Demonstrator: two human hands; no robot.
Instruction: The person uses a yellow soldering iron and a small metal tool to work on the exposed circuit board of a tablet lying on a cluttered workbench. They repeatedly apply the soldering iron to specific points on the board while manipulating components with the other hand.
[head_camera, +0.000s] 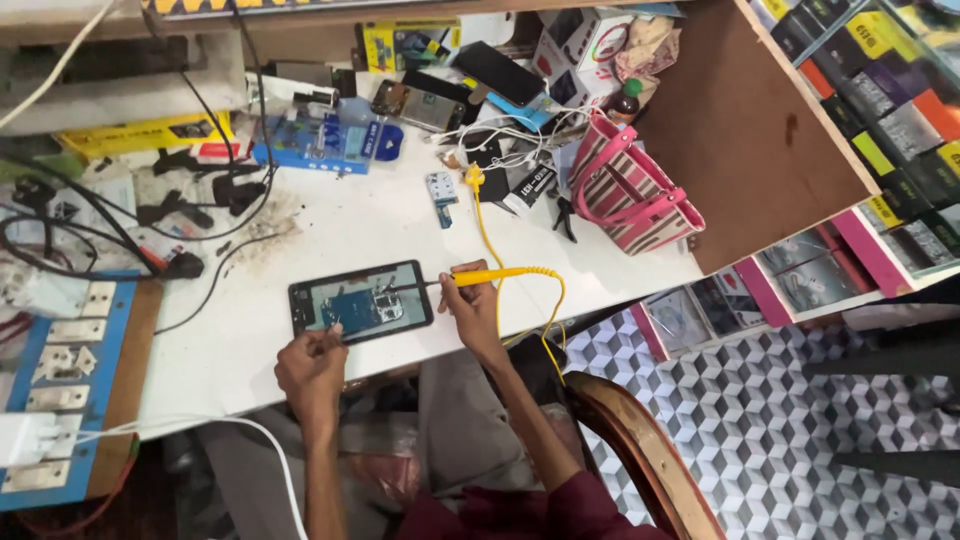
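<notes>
The opened black smartphone with exposed blue circuit board (361, 301) lies long-axis nine-to-three on the white tabletop (330, 225). The left hand (312, 367), at its seven o'clock, pinches a thin tool; the right hand (473, 303), at three o'clock, grips a yellow-handled probe (490, 275).

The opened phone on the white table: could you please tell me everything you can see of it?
The opened phone is a dark, rounded rectangle lying flat near the front edge of the white table, its back cover off. Inside show a blue area and small metal parts. The right hand holds a yellow probe whose thin tip reaches its right end; a yellow coiled wire trails from the probe. The left hand rests at its lower left edge, holding a thin tool to it.
</notes>
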